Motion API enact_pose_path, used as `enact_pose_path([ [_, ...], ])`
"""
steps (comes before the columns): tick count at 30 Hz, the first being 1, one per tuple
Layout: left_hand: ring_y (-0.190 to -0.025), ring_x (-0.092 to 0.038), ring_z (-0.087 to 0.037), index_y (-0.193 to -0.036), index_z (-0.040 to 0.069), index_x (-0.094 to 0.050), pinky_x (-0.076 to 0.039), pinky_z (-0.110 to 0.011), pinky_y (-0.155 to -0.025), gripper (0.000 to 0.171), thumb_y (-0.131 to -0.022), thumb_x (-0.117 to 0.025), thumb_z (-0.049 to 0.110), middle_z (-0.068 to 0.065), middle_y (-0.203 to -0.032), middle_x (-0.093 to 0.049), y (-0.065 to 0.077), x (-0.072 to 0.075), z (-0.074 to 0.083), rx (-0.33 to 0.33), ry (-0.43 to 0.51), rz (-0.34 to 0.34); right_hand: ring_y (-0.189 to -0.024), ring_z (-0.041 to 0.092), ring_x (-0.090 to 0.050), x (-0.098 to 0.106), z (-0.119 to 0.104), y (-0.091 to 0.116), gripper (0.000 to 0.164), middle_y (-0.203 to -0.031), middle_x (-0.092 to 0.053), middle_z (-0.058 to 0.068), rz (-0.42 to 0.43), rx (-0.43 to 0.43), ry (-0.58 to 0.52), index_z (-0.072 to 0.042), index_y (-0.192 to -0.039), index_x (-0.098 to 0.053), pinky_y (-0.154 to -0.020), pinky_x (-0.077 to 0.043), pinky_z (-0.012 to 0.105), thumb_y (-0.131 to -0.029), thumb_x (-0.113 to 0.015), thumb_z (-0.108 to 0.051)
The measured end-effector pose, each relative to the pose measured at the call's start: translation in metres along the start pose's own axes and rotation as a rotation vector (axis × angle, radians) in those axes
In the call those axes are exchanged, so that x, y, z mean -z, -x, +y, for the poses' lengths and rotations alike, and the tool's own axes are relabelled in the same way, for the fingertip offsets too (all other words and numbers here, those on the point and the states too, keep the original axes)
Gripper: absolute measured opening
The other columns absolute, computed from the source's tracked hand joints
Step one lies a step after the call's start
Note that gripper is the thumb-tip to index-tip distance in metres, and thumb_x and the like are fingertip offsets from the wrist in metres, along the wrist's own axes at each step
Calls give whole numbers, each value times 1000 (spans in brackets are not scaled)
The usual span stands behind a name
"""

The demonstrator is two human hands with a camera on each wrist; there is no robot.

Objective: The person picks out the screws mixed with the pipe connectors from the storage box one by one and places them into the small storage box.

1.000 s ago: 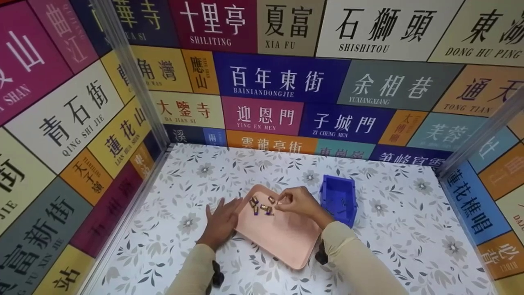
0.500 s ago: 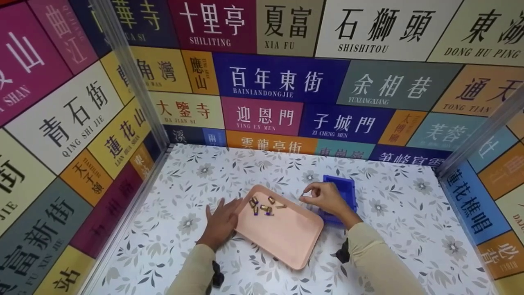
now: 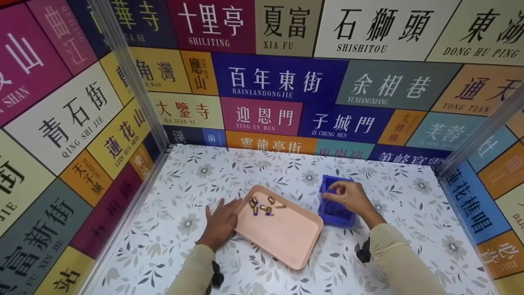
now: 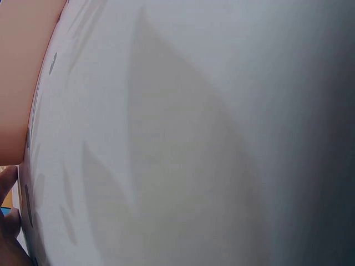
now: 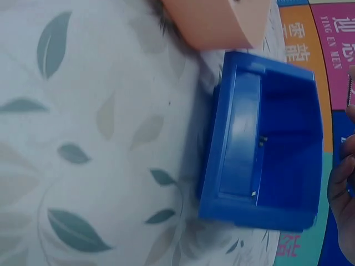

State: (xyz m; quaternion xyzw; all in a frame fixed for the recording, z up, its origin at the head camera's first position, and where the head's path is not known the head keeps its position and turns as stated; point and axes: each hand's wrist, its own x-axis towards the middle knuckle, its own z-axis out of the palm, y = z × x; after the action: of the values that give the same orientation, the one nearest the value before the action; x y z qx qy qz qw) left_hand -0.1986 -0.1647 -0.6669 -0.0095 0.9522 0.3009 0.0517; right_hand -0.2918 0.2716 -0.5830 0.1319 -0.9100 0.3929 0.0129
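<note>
My left hand lies beside a pink tray, fingers stretched out at its left edge. In the left wrist view its fingers show close to the tray's end. My right hand is above a blue plastic bin, thumb and forefinger pinched together. At the right edge of the right wrist view a small threaded screw sticks out between those fingers. Several small brass-coloured pieces with purple-blue parts lie at the tray's far left end, beside a thin brass-coloured piece.
Inside the bin, tiny metallic bits show in the right wrist view. Both containers stand on a white floral-patterned tabletop. Panels with coloured place-name signs enclose the table at the back and both sides.
My right hand has moved right, from the pieces in the tray to above the blue bin, carrying the pinched screw. My left hand and the tray have stayed in place.
</note>
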Motion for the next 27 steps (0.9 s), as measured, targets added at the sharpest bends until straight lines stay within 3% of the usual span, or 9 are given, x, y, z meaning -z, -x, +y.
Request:
enact_pose_path([
  [9, -161, -10, -23, -157, 53, -27, 15, -64, -123, 49, -108, -25, 46, 21, -164, -33, 1, 1, -2, -33, -6, 6, -60, 12, -52, 16, 14, 5, 40, -69, -60, -1, 51, -19, 48, -10, -97, -77, -59, -45, 25, -82, -84, -47],
  [14, -161, -7, -20, -156, 57, -24, 17, -62, -123, 49, -108, -25, 48, 24, -164, -31, 0, 0, -3, -13, 2, -11, -61, 14, -53, 20, 18, 6, 42, -70, -59, -1, 60, -33, 50, -10, -98, -77, -60, -46, 25, -83, -83, -48],
  [27, -161, -11, -24, -157, 52, -28, 15, -63, -124, 50, -108, -26, 45, 21, -164, -33, 0, 0, -2, -28, -17, 9, -61, 13, -52, 23, 19, 6, 42, -68, -59, -2, 58, -45, 44, -8, -99, -77, -60, -46, 25, -83, -83, -47],
])
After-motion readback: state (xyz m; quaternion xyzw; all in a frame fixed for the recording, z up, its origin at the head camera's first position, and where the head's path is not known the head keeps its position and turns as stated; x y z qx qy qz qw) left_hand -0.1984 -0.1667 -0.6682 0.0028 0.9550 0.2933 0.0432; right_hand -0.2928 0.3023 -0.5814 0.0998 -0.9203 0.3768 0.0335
